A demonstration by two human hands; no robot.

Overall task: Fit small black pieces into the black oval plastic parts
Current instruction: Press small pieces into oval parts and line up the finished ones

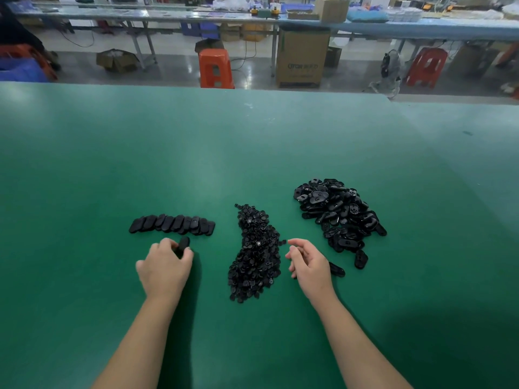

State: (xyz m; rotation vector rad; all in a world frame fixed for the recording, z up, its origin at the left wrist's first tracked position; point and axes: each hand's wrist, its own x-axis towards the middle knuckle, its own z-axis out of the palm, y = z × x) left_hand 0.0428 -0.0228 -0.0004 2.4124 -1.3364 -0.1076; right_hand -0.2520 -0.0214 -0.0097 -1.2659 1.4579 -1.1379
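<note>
A heap of small black pieces (256, 256) lies in the middle of the green table (252, 141). To its right sits a pile of black oval parts (339, 214). A neat overlapping row of oval parts (172, 224) lies at the left. My left hand (164, 266) grips one black oval part (184, 244) just below that row. My right hand (307, 262) hovers at the right edge of the small-piece heap with fingers loosely curled; a tiny black piece (283, 242) lies by its fingertips, and I cannot tell whether they touch it. Another oval part (337, 269) lies partly hidden behind this hand.
A loose oval part (361, 259) lies below the right pile. Beyond the table's far edge stand an orange stool (215, 68), a cardboard box (302, 58), a red stool (427, 67) and a long workbench (252, 18) with clutter.
</note>
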